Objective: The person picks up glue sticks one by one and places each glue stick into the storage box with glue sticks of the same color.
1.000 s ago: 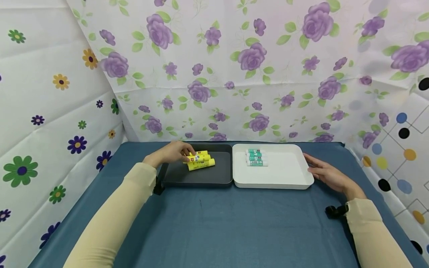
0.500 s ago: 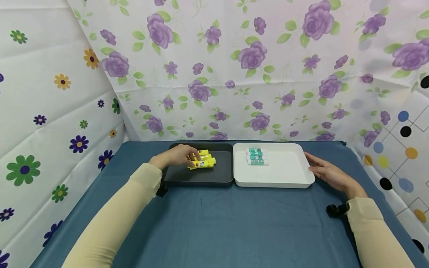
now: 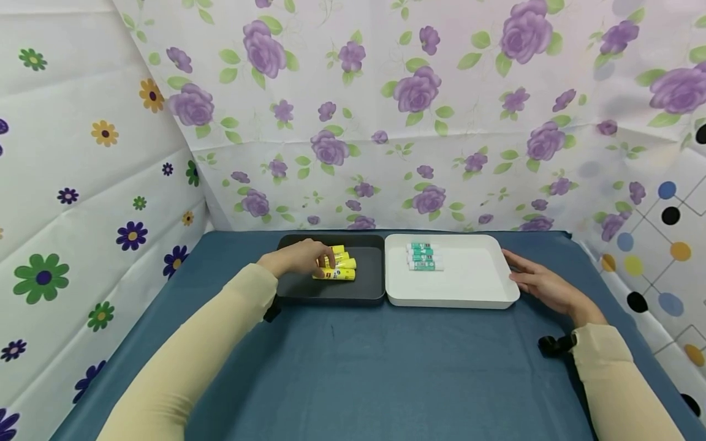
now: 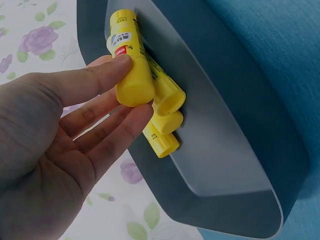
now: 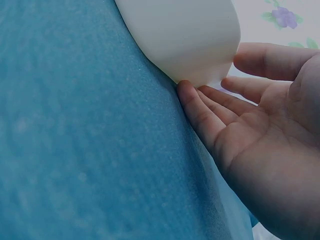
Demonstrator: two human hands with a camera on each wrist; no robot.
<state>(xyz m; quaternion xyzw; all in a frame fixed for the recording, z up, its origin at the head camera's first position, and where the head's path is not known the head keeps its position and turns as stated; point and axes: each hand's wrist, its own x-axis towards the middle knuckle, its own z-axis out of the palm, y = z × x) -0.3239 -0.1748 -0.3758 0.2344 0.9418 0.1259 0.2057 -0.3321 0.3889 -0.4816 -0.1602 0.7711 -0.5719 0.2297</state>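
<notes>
A yellow glue stick is pinched between the thumb and fingers of my left hand, low over the dark grey tray. Several other yellow glue sticks lie beside and behind it in that tray, partly hidden by the hand. Against the outer right side of the white tray rest the fingertips of my right hand; its fingers are extended, not wrapped round the tray. Several white tubes with green labels lie in a stack-like row in the white tray.
Both trays stand side by side near the back of a table with a blue cloth. A flowered curtain hangs right behind them, and patterned sheets close off the left and right sides.
My left hand has moved right and slightly nearer. The front glue stick has shifted toward the tray's near side and now lies about level. My right hand stays at the white tray.
</notes>
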